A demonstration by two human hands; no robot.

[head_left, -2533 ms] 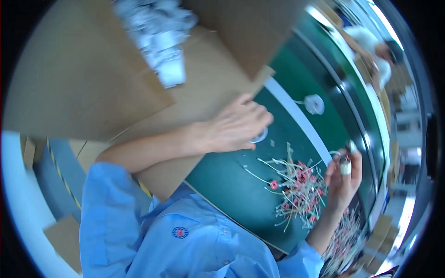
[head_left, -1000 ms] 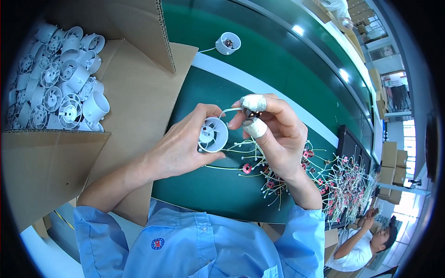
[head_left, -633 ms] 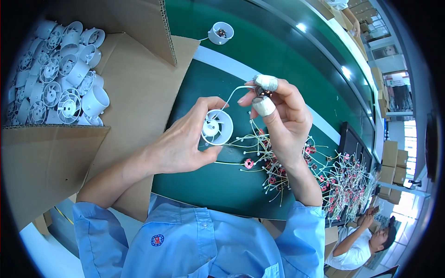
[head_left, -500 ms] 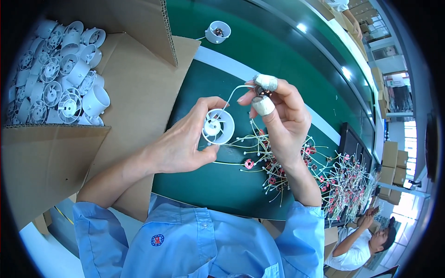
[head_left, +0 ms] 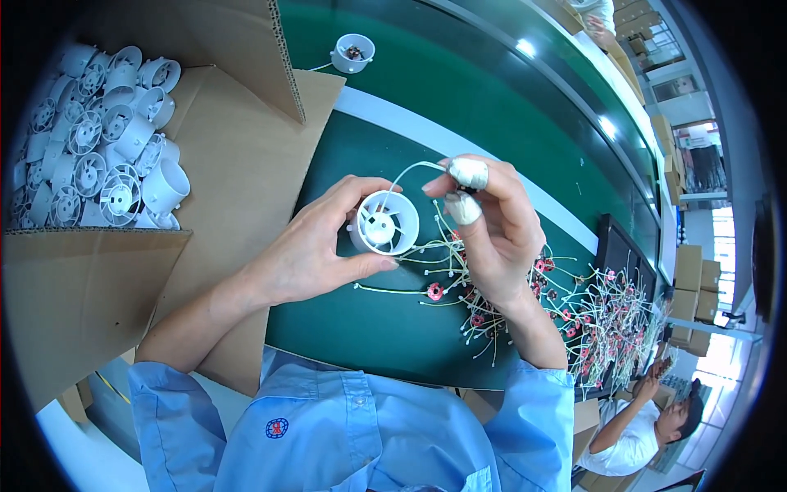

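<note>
My left hand (head_left: 307, 250) is closed round the side of a white round fan housing (head_left: 403, 210), whose open end with its spokes and hub faces up. To the right, my right hand (head_left: 502, 246) pinches a small dark motor coil (head_left: 466, 190) between thumb and forefinger, both tips wrapped in white tape. Those fingers cover most of the coil. A pale wire (head_left: 412, 166) arches from the coil down into the housing. Below my right hand lies a pile of wired coils (head_left: 479, 307) with red faces; one single coil (head_left: 434, 291) lies at its left side.
At left, a cardboard box (head_left: 238, 139) holds many white housings (head_left: 119, 127). Another housing (head_left: 353, 54) with a coil inside stands on the green belt (head_left: 426, 49) at the back. More wired coils (head_left: 611, 324) fill a dark tray at right. A co-worker (head_left: 639, 430) is at lower right.
My right hand has come slightly down with the coil, its fingers now covering more of it. The housing in my left hand has tipped a little, its hub shifting within the view.
</note>
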